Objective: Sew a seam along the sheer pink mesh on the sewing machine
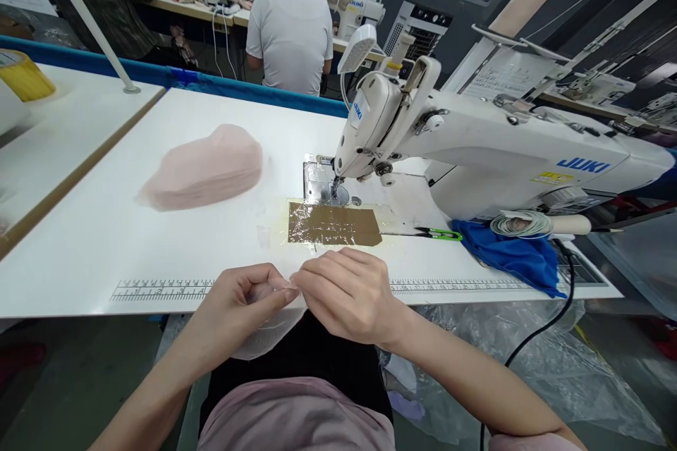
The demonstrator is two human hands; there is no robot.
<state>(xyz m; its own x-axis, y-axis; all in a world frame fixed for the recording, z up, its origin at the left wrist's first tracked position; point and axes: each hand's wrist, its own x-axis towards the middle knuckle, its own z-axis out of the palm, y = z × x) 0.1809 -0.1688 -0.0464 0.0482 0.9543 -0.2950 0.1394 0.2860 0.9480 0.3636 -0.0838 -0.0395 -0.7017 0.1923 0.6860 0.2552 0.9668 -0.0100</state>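
Note:
A thin, sheer pale piece of fabric (271,335) hangs below my hands, over the front edge of the sewing table (211,246). My left hand (248,303) pinches it between thumb and fingers. Close against that pinch, my right hand (346,292) has its fingers closed on the same fabric; the fingertips are partly hidden. Beyond the hands stands a white sewing machine (476,134), its needle and presser foot above the metal needle plate (316,180). To the left on the table lies a pile of sheer pink fabric (211,165).
Brown tape (333,224) covers a patch before the needle. Green-handled thread snips (438,233), a blue cloth (510,254) and a coil of cord (521,224) lie at right. A yellow tape roll (25,75) is far left. A person in white (290,35) sits beyond the table.

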